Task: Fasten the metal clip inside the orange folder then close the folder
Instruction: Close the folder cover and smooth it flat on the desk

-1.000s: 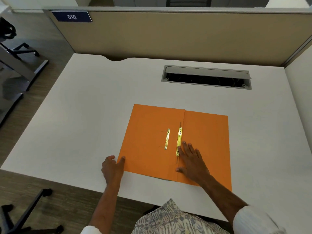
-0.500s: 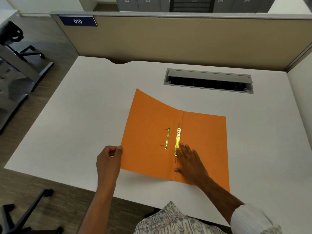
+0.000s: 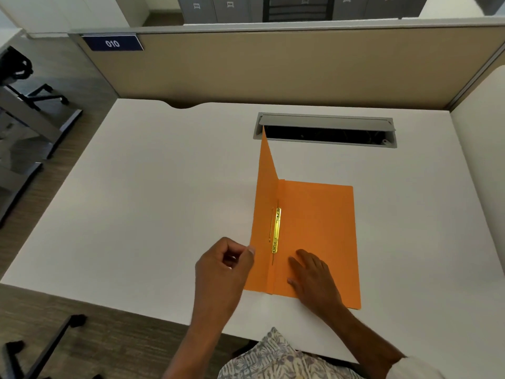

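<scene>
An orange folder (image 3: pixel 317 222) lies on the white desk (image 3: pixel 153 192). Its right half is flat; its left cover (image 3: pixel 263 203) stands nearly upright along the spine. A gold metal clip (image 3: pixel 276 231) runs along the spine, lying flat. My left hand (image 3: pixel 224 269) pinches the lower edge of the raised cover between thumb and fingers. My right hand (image 3: pixel 311 277) rests flat, fingers spread, on the folder's right half just below and right of the clip.
A grey cable slot (image 3: pixel 325 129) with a dark opening is set in the desk behind the folder. A beige partition (image 3: pixel 273 67) stands at the back and right. Chair legs (image 3: pixel 41 348) and a grey desk frame (image 3: pixel 30 116) stand on the floor to the left.
My left hand has lifted the left cover from flat on the desk to nearly upright, swinging it rightward. My right hand has slid slightly down, staying on the right half.
</scene>
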